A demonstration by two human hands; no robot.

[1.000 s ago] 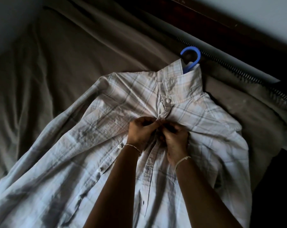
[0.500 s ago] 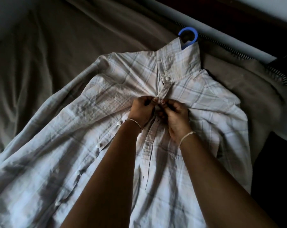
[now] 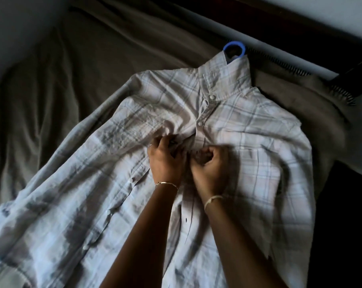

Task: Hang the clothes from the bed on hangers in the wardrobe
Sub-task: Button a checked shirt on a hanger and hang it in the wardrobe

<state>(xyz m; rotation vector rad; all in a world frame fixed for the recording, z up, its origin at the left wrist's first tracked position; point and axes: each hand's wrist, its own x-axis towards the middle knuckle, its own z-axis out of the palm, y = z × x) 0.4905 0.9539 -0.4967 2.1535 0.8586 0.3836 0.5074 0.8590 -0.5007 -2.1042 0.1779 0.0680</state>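
Both hands, left hand [image 3: 167, 161] and right hand [image 3: 210, 169], pinched the plaid shirt [image 3: 248, 129] placket (blue hanger [image 3: 234, 51] inside) on the bed [image 3: 72, 65].

One view only: head-worn, wide-angle. Sits close above the hem end of the shirt [image 3: 248, 125], facing forward and down toward its collar; bed [image 3: 51, 80] beyond the shirt.

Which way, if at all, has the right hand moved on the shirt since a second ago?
Yes. The right hand has moved down the shirt front, away from the collar button; a second button now shows between them.
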